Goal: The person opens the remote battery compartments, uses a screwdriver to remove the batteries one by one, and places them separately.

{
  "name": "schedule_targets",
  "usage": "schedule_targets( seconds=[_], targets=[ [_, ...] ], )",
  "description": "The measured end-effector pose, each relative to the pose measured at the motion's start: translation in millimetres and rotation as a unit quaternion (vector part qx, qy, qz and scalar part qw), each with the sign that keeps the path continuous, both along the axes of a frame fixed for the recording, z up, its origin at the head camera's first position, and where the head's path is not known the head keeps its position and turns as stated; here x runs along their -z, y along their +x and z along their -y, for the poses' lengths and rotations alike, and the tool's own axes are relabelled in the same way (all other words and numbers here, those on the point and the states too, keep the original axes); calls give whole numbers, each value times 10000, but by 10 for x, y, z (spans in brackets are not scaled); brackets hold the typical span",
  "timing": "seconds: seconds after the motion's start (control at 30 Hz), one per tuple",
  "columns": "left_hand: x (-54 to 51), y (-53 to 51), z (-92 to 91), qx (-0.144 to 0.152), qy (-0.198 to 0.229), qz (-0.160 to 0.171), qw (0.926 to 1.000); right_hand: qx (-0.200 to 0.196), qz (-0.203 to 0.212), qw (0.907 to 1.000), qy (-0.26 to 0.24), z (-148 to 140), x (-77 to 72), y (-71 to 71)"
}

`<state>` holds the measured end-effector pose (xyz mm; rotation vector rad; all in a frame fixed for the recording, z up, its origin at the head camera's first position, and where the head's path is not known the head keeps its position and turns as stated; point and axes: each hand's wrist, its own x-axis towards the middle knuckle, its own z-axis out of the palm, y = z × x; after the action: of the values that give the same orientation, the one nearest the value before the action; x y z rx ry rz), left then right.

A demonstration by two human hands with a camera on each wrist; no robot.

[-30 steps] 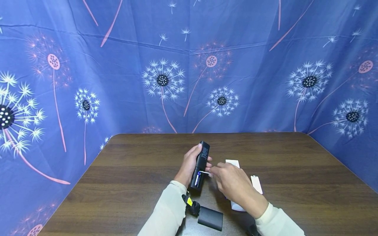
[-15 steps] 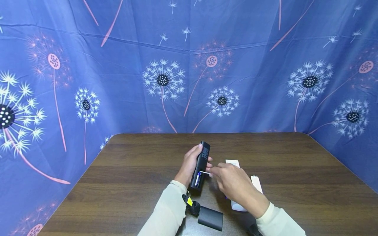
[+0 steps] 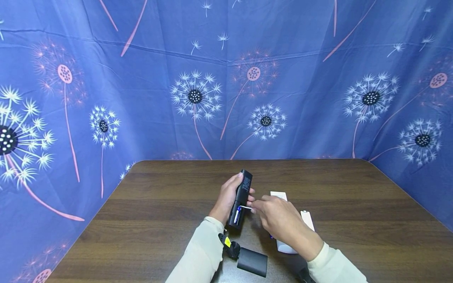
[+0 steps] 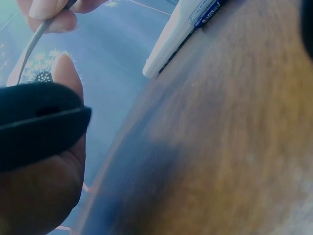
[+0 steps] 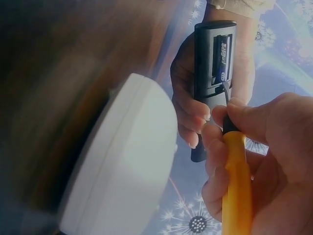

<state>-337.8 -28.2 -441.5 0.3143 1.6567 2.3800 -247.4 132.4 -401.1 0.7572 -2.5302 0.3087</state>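
In the head view my left hand (image 3: 224,196) grips a black remote control (image 3: 245,184), its back turned up. The battery compartment stands uncovered with a blue-and-white battery (image 5: 223,58) inside. My right hand (image 3: 279,216) pinches a yellow-handled pry tool (image 5: 236,176) with a black collar and a thin bent metal tip (image 5: 226,90). That tip reaches the compartment's edge at the battery's end; whether it touches the battery I cannot tell. In the left wrist view the metal shaft (image 4: 34,39) curves down behind the remote's dark end.
Under my right hand lies a white remote control (image 3: 284,247), partly hidden, with a small blue thing (image 3: 271,236) beside it. A white cover (image 3: 307,220) is right of it. A flat black piece (image 3: 252,262) lies near my left wrist strap (image 3: 230,245). Behind the table (image 3: 170,196) hangs a blue curtain.
Hands, remote and tool hold nearly the same position throughout. The remote has shifted very slightly right.
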Motion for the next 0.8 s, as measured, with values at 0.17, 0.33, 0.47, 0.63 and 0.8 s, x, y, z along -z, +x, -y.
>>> schedule_targets(
  seconds=[0.17, 0.33, 0.47, 0.63, 0.8],
  targets=[
    [19, -11, -5, 32, 120, -27, 9999, -28, 30, 10000, -14, -2, 3, 0],
    [22, -11, -10, 26, 180, -93, 9998, -58, 7, 10000, 12, -2, 1, -1],
    [8, 0, -12, 18, 195, -88, 9998, -41, 8, 10000, 21, -5, -5, -2],
    [-5, 12, -12, 12, 165, -41, 9999, -44, 4, 10000, 38, -11, -6, 0],
    [-6, 5, -3, 28, 183, -24, 9998, -85, 32, 10000, 24, -25, -12, 6]
  ],
)
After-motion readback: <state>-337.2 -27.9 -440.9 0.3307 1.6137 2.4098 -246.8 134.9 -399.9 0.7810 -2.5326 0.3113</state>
